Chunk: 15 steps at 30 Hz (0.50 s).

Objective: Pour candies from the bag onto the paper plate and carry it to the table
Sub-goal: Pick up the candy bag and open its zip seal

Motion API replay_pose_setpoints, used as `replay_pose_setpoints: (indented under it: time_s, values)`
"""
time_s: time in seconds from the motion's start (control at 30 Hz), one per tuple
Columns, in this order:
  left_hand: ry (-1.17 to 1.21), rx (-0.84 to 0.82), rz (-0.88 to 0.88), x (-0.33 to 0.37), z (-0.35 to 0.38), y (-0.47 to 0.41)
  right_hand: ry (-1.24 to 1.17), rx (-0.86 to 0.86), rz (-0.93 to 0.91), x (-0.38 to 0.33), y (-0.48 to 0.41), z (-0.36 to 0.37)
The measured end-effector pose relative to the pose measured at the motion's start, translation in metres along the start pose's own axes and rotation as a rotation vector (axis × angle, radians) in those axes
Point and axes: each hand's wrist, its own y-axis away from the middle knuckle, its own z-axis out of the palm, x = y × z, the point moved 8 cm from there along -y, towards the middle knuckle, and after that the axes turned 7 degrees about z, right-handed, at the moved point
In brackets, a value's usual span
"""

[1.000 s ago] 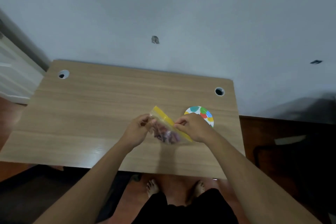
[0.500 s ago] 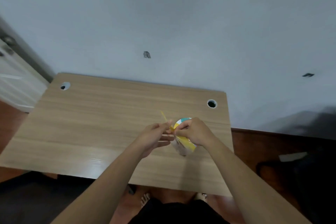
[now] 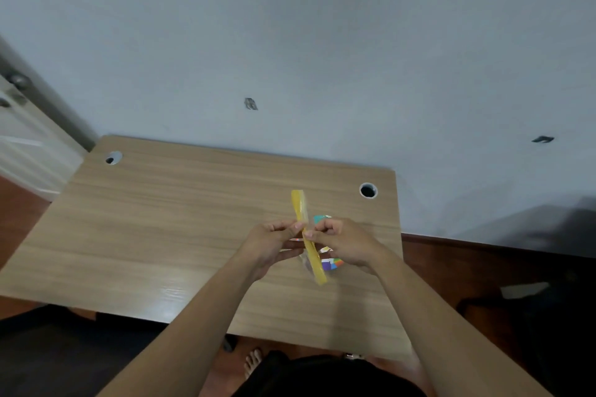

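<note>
A clear candy bag with a yellow zip strip [image 3: 310, 245] hangs above the wooden desk [image 3: 161, 219], its top edge turned towards me. My left hand [image 3: 269, 245] pinches one side of the strip and my right hand [image 3: 346, 243] pinches the other, thumbs nearly touching. The candies inside are hidden below the strip. The colourful paper plate [image 3: 332, 263] lies on the desk right under the bag and my right hand, with only small patches of it showing.
The desk stands against a pale wall, with a cable hole at the back left [image 3: 113, 158] and another at the back right [image 3: 368, 190]. A white door [image 3: 19, 126] is at the left. Dark floor and my bare foot [image 3: 253, 362] lie below the desk's near edge.
Both hands carried the bag to the right until it sits over the plate. The bag turned from slanted side-on to edge-on, so the candies no longer show.
</note>
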Motion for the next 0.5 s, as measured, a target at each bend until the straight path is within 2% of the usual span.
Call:
replay_pose_setpoints:
  time_s: [0.13,0.33,0.5]
  values:
    - [-0.034,-0.022,-0.008,-0.001,0.009,0.001,0.058,-0.020,0.002,0.007,-0.001,-0.003]
    - [-0.062,-0.054,-0.008,-0.008,0.017,0.004,0.179,0.037,-0.005,0.010,0.003,-0.004]
    - [-0.054,-0.024,0.013,-0.015,0.009,0.001,0.051,0.021,0.026,0.019,0.005,0.000]
